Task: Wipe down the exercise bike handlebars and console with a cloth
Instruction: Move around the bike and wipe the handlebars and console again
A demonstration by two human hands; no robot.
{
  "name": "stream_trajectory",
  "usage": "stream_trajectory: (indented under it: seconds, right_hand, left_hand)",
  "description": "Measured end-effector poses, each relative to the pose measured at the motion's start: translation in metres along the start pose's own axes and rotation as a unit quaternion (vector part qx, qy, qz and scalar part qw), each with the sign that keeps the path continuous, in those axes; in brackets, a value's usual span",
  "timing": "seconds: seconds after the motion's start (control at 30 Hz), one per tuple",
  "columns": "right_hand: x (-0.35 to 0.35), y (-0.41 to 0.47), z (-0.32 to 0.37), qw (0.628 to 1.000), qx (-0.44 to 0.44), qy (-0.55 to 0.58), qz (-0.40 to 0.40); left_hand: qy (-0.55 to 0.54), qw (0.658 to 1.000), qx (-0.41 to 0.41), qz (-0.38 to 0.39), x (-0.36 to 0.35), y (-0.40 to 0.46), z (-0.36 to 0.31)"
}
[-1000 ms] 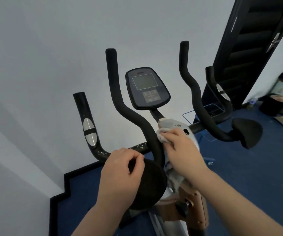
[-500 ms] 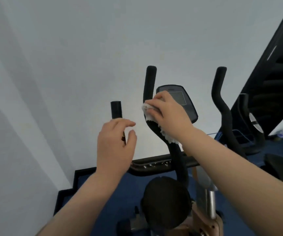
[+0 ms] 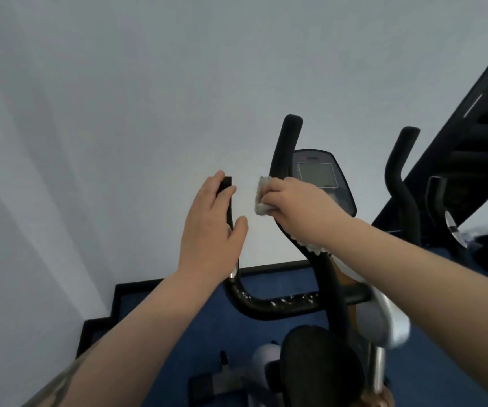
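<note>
My right hand [image 3: 301, 205] grips a white cloth [image 3: 262, 198] wrapped around the tall left inner handlebar [image 3: 285, 142], just below its upper end. A frayed end of the cloth hangs out under my wrist. My left hand [image 3: 210, 230] is at the short outer left handle [image 3: 227, 186], fingers loosely curled around it and not fully closed. The console [image 3: 319, 174] with its grey screen stands right behind my right hand, partly hidden by it. The right inner handlebar [image 3: 398, 177] rises further right.
A black crossbar [image 3: 281, 304] joins the handles above a round black pad [image 3: 322, 368]. A plain white wall fills the background. Blue carpet [image 3: 269, 284] with a black skirting edge lies below. A dark slatted frame [image 3: 483, 136] leans at the right.
The view has tilted and shifted. My right hand with the cloth slid slightly down the inner handlebar. My left hand rose and closed further around the outer handle.
</note>
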State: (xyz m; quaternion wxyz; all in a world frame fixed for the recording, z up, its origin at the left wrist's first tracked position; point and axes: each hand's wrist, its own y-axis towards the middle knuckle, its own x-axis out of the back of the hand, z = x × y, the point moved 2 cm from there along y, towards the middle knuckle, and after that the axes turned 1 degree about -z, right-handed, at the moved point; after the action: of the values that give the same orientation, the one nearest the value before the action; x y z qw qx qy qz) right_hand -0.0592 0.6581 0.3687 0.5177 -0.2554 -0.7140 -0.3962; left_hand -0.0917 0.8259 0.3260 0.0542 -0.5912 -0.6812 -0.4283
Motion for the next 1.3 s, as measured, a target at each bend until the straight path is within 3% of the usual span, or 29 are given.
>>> stream_trajectory:
  seconds: [0.33,0.5,0.83,0.97,1.03,1.07,1.13,1.17,1.23,1.3]
  right_hand:
    - [0.003,-0.041,-0.003,0.991,0.101,0.032,0.078]
    - [0.007,-0.072,0.002,0.989,0.1,0.014,0.104]
    - [0.008,-0.118,0.01,0.994,0.007,0.026,0.106]
    - [0.011,-0.131,0.028,0.989,-0.104,0.089,0.05]
    - [0.014,-0.139,0.036,0.973,-0.17,0.154,0.016]
    - [0.017,-0.141,0.035,0.949,-0.222,0.223,0.008]
    - [0.027,-0.142,0.027,0.864,-0.318,0.387,-0.05]
    - [0.03,-0.143,0.021,0.845,-0.331,0.409,-0.093]
    - [0.032,-0.142,0.023,0.892,-0.284,0.339,-0.095]
    - [0.02,-0.143,0.039,0.938,-0.192,0.287,0.0]
  left_hand:
    - [-0.006,1.0,-0.012,0.024,0.006,-0.012,-0.006]
    - [-0.015,0.999,-0.013,0.036,0.0,-0.032,-0.019]
    - [-0.028,0.998,0.004,0.063,-0.011,-0.072,-0.04]
    - [-0.031,0.997,0.016,0.063,-0.009,-0.087,-0.05]
    - [-0.045,0.996,0.024,0.071,-0.009,-0.1,-0.057]
    - [-0.061,0.995,0.027,0.071,-0.009,-0.107,-0.06]
    - [-0.09,0.994,0.019,0.066,-0.008,-0.125,-0.068]
    - [-0.095,0.993,0.015,0.069,-0.01,-0.135,-0.071]
    - [-0.099,0.991,0.027,0.084,-0.015,-0.154,-0.073]
    - [-0.102,0.99,0.035,0.087,-0.021,-0.167,-0.071]
